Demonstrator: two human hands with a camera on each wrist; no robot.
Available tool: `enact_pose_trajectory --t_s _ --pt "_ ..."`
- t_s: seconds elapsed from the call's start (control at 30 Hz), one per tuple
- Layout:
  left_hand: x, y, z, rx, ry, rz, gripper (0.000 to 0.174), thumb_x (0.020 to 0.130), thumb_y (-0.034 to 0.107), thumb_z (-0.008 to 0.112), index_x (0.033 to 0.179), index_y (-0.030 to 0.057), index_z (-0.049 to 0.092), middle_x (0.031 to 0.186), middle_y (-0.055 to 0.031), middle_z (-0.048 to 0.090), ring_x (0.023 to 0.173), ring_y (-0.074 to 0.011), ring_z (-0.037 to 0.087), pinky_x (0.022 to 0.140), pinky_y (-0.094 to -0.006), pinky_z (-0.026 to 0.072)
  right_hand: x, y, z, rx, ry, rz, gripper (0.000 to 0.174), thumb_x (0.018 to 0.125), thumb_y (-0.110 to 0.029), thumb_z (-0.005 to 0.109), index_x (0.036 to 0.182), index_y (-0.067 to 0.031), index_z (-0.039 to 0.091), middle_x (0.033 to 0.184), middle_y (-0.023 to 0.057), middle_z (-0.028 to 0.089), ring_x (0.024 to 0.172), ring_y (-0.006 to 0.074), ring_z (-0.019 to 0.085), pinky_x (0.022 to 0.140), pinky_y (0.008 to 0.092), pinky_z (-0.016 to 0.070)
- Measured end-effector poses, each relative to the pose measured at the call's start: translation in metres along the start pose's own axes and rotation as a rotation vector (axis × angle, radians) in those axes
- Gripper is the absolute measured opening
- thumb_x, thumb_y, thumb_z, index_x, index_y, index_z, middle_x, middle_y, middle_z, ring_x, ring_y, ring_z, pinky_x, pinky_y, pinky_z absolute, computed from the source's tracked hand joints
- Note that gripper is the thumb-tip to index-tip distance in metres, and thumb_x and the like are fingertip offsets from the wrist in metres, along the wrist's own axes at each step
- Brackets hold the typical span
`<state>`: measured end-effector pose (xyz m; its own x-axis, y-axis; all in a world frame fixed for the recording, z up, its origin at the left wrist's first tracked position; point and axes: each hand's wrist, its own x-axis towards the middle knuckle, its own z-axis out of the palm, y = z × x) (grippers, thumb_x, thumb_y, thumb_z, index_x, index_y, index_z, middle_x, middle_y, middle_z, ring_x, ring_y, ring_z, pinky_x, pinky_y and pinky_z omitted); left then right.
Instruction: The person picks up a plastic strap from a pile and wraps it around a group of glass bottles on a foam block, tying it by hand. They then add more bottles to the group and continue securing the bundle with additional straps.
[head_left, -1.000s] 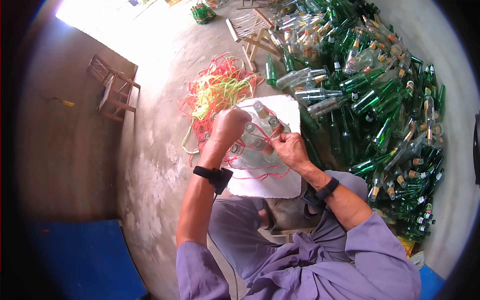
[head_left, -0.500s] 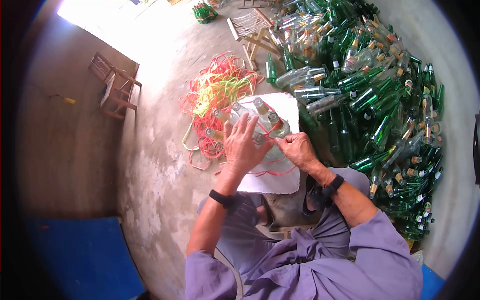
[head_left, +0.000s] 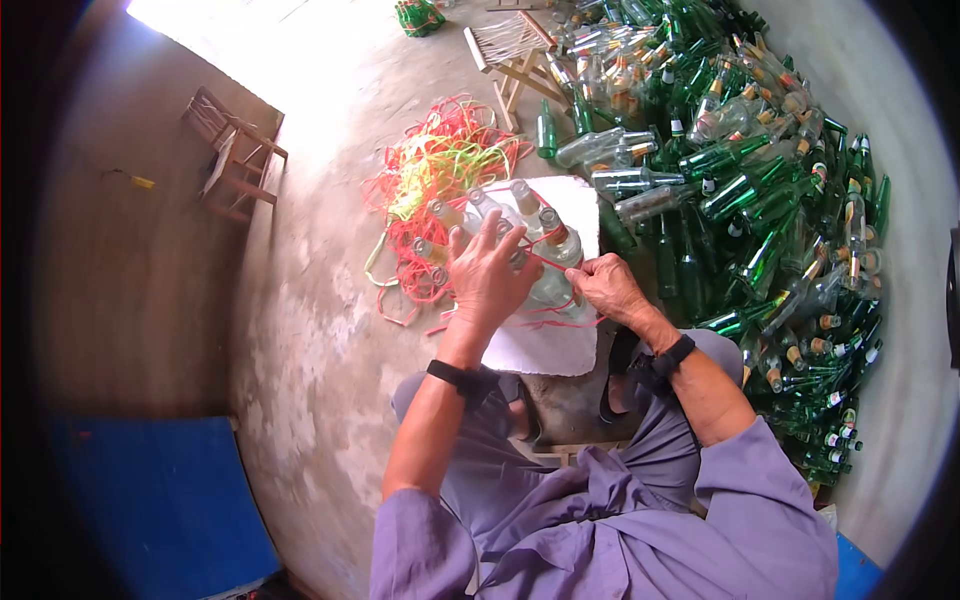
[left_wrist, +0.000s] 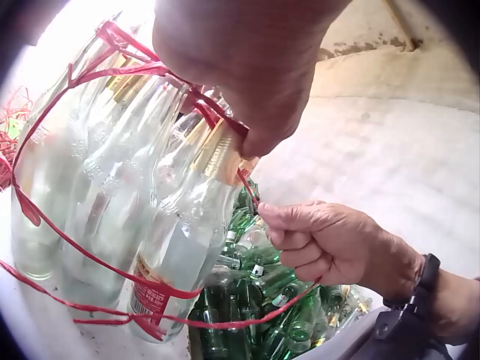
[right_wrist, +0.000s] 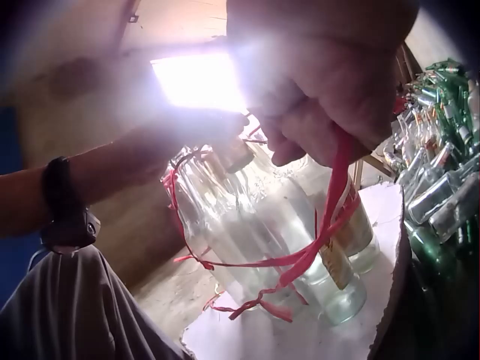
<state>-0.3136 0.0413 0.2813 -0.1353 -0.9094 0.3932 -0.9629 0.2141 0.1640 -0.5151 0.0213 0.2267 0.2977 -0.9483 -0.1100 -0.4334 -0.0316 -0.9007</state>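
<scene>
A cluster of clear glass bottles [head_left: 556,243] stands upright on a white board [head_left: 540,352], bound with red plastic twine [right_wrist: 303,261]. Over the bottle tops my left hand [head_left: 490,283] spreads its fingers, its thumb side toward the twine. In the left wrist view that hand [left_wrist: 240,67] presses at the neck of the nearest bottle [left_wrist: 191,225], where the twine passes. My right hand [head_left: 612,290] pinches a length of twine drawn out to the right of the cluster. A second loop of twine circles the bottles lower down.
A heap of green and clear bottles [head_left: 735,190] fills the right side along the wall. Beyond the board lies a tangle of red and yellow-green twine [head_left: 450,165]. A folding stool [head_left: 515,45], a wooden chair [head_left: 235,165] and a blue panel [head_left: 160,500] stand farther off.
The left hand came back from the far side of the bottles toward the near side, its fingers now spread over the tops. The right hand moved slightly right, still pinching the twine.
</scene>
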Motion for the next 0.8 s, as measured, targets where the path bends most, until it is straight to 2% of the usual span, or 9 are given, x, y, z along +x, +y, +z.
enact_pose_trajectory --t_s 0.17,0.27,0.33,0.43,0.5,0.57,0.63,0.73,0.8 --pt "-0.001 0.007 -0.002 -0.035 0.033 -0.022 0.045 0.072 0.037 0.074 0.112 0.0163 0.068 0.135 -0.0142 0.054 0.123 -0.0299 0.053 0.11 -0.0531 0.0254 -0.003 0.025 0.025 -0.106 0.029 -0.084 0.039 0.091 -0.03 0.057 0.07 0.0021 0.064 0.054 0.0138 0.053 0.052 0.0186 0.054 0.058 0.0388 0.0461" --pt "-0.016 0.026 -0.013 -0.032 0.167 0.09 0.038 0.07 0.022 0.071 0.107 0.0138 0.068 0.131 -0.0119 0.056 0.131 -0.0351 0.041 0.109 -0.0513 0.025 -0.007 0.028 0.026 -0.092 0.021 -0.076 0.039 0.092 -0.03 0.055 0.07 0.0006 0.065 0.053 0.0117 0.053 0.052 0.0182 0.053 0.057 0.0379 0.045" --pt "-0.031 0.043 -0.016 -0.067 0.129 0.157 0.037 0.071 0.02 0.07 0.107 0.0121 0.067 0.131 -0.0114 0.056 0.126 -0.0342 0.044 0.107 -0.0505 0.0283 -0.012 0.017 0.016 -0.026 -0.007 -0.032 0.038 0.092 -0.029 0.055 0.069 0.0001 0.065 0.052 0.0097 0.052 0.052 0.0161 0.051 0.055 0.0364 0.0434" --pt "-0.041 0.06 -0.003 -0.177 0.066 0.22 0.036 0.072 0.015 0.066 0.108 0.0094 0.065 0.128 -0.0096 0.057 0.115 -0.0314 0.05 0.099 -0.0468 0.0355 -0.016 0.001 -0.013 0.051 -0.204 0.045 0.036 0.092 -0.027 0.053 0.076 0.0015 0.068 0.065 0.0162 0.062 0.062 0.0201 0.061 0.064 0.0365 0.0491" --pt "-0.044 0.056 0.009 -0.256 0.03 0.215 0.035 0.072 0.012 0.064 0.108 0.0084 0.064 0.125 -0.0083 0.059 0.108 -0.0295 0.053 0.093 -0.0441 0.0394 -0.021 -0.003 -0.021 0.063 -0.208 0.061 0.036 0.093 -0.026 0.053 0.072 0.0001 0.067 0.058 0.0079 0.056 0.057 0.01 0.049 0.058 0.0306 0.0444" --pt "-0.041 0.047 0.023 -0.228 0.051 0.209 0.035 0.073 0.009 0.062 0.108 0.0094 0.063 0.114 -0.0057 0.062 0.099 -0.0263 0.055 0.083 -0.0388 0.0429 -0.027 -0.01 -0.023 0.111 -0.193 0.044 0.036 0.093 -0.024 0.054 0.07 0.0014 0.066 0.056 0.0034 0.055 0.055 0.0119 0.049 0.057 0.0314 0.0434" --pt "-0.036 0.043 0.023 -0.205 0.108 0.241 0.03 0.071 0.009 0.062 0.101 0.009 0.064 0.103 -0.0036 0.063 0.097 -0.0248 0.056 0.081 -0.0373 0.0435 -0.03 -0.007 -0.023 0.24 -0.23 0.089 0.038 0.095 -0.027 0.058 0.07 0.0005 0.064 0.05 -0.0066 0.039 0.047 0.0037 0.032 0.043 0.0258 0.0253" --pt "-0.032 0.038 0.024 -0.209 0.033 0.262 0.023 0.07 0.009 0.062 0.093 0.0082 0.064 0.097 -0.002 0.064 0.097 -0.0241 0.056 0.08 -0.0385 0.0437 -0.032 -0.012 -0.025 0.473 -0.305 0.333 0.034 0.096 -0.025 0.058 0.073 -0.0003 0.062 0.051 -0.0088 0.036 0.044 0.0016 0.029 0.04 0.0227 0.0204" --pt "-0.032 0.038 0.028 -0.223 0.003 0.291 0.015 0.068 0.009 0.062 0.083 0.0082 0.062 0.087 -0.0013 0.063 0.096 -0.0226 0.056 0.08 -0.0378 0.0441 -0.032 -0.007 -0.025 0.585 -0.338 0.382 0.031 0.096 -0.024 0.057 0.075 -0.0013 0.061 0.052 -0.0092 0.036 0.043 0.0015 0.029 0.038 0.0218 0.0197"
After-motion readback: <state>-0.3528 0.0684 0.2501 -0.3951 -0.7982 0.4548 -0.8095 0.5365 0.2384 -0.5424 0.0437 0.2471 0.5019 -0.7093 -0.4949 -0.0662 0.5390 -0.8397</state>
